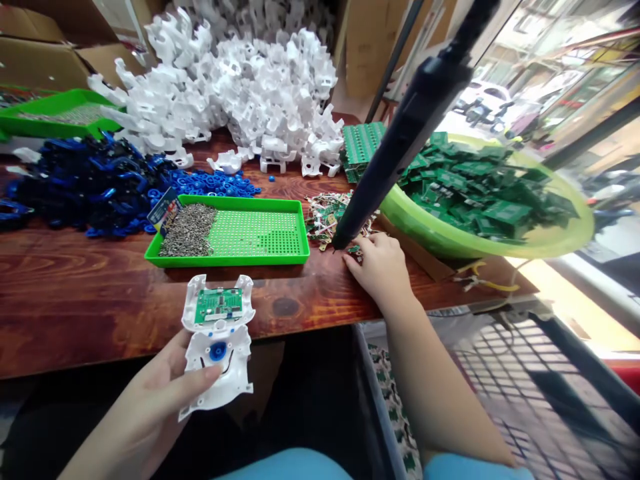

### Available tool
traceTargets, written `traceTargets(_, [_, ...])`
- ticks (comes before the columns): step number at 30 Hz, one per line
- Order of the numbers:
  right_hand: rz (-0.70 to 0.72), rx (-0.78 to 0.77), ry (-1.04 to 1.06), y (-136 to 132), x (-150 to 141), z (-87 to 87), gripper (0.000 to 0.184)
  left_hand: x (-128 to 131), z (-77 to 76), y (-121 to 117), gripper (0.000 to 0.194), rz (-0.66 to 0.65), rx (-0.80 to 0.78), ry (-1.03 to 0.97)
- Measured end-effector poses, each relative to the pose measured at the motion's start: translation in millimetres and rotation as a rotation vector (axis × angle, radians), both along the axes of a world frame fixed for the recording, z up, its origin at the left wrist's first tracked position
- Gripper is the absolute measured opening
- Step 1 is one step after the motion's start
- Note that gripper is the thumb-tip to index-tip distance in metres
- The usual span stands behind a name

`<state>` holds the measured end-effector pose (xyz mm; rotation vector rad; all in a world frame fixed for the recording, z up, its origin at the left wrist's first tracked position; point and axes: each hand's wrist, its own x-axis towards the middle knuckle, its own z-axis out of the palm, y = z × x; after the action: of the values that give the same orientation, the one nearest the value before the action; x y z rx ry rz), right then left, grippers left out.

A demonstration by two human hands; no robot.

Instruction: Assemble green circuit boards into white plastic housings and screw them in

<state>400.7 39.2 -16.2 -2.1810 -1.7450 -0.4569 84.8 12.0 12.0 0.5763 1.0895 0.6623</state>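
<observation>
My left hand holds a white plastic housing over the table's front edge, thumb pressed on its lower half. A green circuit board sits in the housing's upper part, and a round blue piece lies in the lower part. My right hand is at the near edge of a pile of small boards with wires. Its thumb and forefinger curl in around a small green bit; the fingertips are partly hidden. Just left of them hangs the tip of a dark electric screwdriver.
A green tray holds many screws. Behind it are blue parts and a heap of white housings. A yellow-green basin of circuit boards stands right. Below the table edge is a bin with parts.
</observation>
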Motion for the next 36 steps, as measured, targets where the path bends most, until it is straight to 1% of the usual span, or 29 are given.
traceTargets(4, [-0.023, 0.018, 0.008, -2, 2, -2.2, 0.037, 1, 0.6, 0, 0.08, 0.024, 0.001, 0.01])
traceTargets(9, [0.006, 0.066, 0.072, -9, 9, -7.2, 0.017, -3, -2.8, 2, 0.073, 0.071, 0.052, 0.084])
traceTargets(14, [0.053, 0.195, 0.229, -15, 20, -6.9, 0.017, -5, -1.1, 4, 0.066, 0.092, 0.084, 0.104])
traceTargets(17, [0.03, 0.329, 0.391, -21, 29, -5.8, 0.019, -7, 0.2, 6, 0.063, 0.117, 0.109, 0.104])
traceTargets(20, [-0.029, 0.516, 0.612, -28, 33, -4.2, 0.026, -8, 0.7, 7, 0.064, 0.143, 0.111, 0.106])
traceTargets(22, [-0.039, 0.648, 0.788, -33, 30, -2.1, 0.027, -9, 0.8, 7, 0.067, 0.151, 0.108, 0.105])
traceTargets(24, [-0.021, 0.758, 0.972, -40, 23, 0.3, 0.024, -9, 0.7, 6, 0.071, 0.152, 0.093, 0.113])
traceTargets(26, [0.002, 0.815, 1.161, -48, 16, 1.6, 0.02, -9, 0.6, 5, 0.073, 0.137, 0.08, 0.116])
traceTargets(28, [0.018, 0.806, 1.35, -57, 8, 0.6, 0.018, -9, 0.9, 5, 0.072, 0.13, 0.081, 0.11])
traceTargets(31, [0.031, 0.722, 1.588, -70, -2, -5.2, 0.014, -7, 2.7, 8, 0.07, 0.122, 0.115, 0.1])
traceTargets(33, [0.043, 0.662, 1.697, -76, -8, -10.1, 0.012, -5, 4.0, 11, 0.068, 0.104, 0.146, 0.102])
traceTargets(36, [0.092, 0.589, 1.796, -85, -19, -16.4, 0.012, -2, 3.9, 17, 0.065, 0.077, 0.202, 0.121])
